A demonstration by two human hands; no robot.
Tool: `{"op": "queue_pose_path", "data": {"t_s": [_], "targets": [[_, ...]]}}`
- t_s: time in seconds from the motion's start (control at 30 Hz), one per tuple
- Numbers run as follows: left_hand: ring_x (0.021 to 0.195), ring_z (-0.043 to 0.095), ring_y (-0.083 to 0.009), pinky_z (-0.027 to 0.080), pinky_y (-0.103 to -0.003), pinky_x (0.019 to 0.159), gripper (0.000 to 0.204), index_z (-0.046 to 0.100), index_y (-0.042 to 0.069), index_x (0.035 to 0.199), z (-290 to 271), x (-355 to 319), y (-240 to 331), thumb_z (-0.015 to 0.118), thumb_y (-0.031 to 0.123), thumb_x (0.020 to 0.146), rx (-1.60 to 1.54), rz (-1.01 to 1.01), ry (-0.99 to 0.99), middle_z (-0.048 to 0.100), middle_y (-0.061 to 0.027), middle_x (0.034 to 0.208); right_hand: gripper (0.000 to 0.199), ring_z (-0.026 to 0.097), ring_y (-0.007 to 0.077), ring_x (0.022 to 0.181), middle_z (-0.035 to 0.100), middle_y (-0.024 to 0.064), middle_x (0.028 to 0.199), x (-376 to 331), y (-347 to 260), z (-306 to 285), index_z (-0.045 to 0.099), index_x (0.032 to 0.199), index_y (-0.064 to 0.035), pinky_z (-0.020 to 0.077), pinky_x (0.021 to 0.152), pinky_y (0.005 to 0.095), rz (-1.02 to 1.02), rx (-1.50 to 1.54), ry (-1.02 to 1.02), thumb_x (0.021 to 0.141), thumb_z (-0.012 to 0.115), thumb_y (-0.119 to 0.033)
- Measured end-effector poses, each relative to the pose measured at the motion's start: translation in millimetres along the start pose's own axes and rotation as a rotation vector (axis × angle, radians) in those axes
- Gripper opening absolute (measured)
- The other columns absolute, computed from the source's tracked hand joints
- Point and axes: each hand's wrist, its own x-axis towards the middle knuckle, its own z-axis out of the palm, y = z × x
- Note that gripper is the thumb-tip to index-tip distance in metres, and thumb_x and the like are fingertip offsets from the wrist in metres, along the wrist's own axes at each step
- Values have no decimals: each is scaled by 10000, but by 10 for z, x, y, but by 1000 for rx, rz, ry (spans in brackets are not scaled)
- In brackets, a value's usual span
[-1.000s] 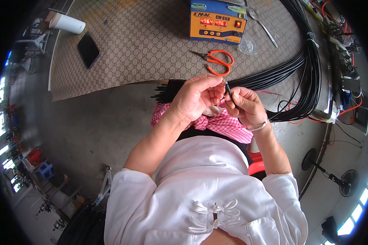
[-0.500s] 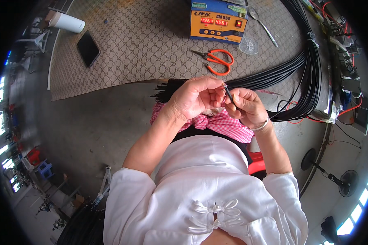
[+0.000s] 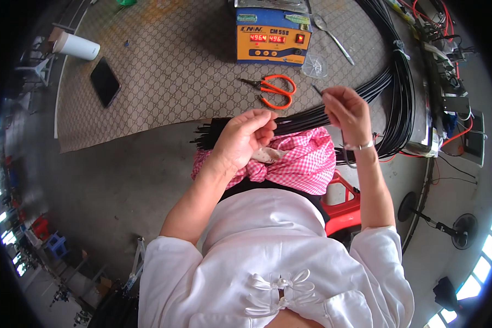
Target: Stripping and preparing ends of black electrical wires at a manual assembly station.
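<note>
While both hands work above a pink checked cloth (image 3: 306,164) on the lap, the left hand (image 3: 243,136) is curled shut around a bundle of thin black wires (image 3: 303,117), fingers wrapped over the strands near their cut ends, which poke out at 9 o'clock of the hand. Right hand (image 3: 345,109) sits at 2 o'clock from the left, raised, thumb and fingertips pinched together on a single black wire (image 3: 317,90) whose tip sticks up toward 11 o'clock. Bundle runs from the left hand toward 2 o'clock, passes under the right hand, then loops into a big black cable coil (image 3: 402,82) at the table's right edge. Orange-handled scissors (image 3: 273,87) lie on the patterned mat (image 3: 164,71) just at 12 o'clock of the left hand, not touched. Blue-and-orange bench unit with red displays (image 3: 272,33) farther at 12 o'clock. Metal spoon (image 3: 333,35) and a clear plastic lid (image 3: 314,66) beside it. Black phone (image 3: 105,82) and white cup (image 3: 76,46) well apart at 10 o'clock. Red stool (image 3: 341,208) shows under the person at 5 o'clock.
</note>
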Motion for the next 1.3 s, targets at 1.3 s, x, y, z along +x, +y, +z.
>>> {"op": "queue_pose_path", "data": {"t_s": [1.3], "targets": [[621, 503, -30, 397, -155, 563, 104, 583, 74, 871, -274, 32, -75, 612, 143, 798, 52, 6, 188, 562, 23, 735, 80, 551, 212, 823, 529, 35, 796, 842, -20, -172, 576, 690, -89, 471, 700, 316, -543, -1650, 29, 709, 499, -86]]}}
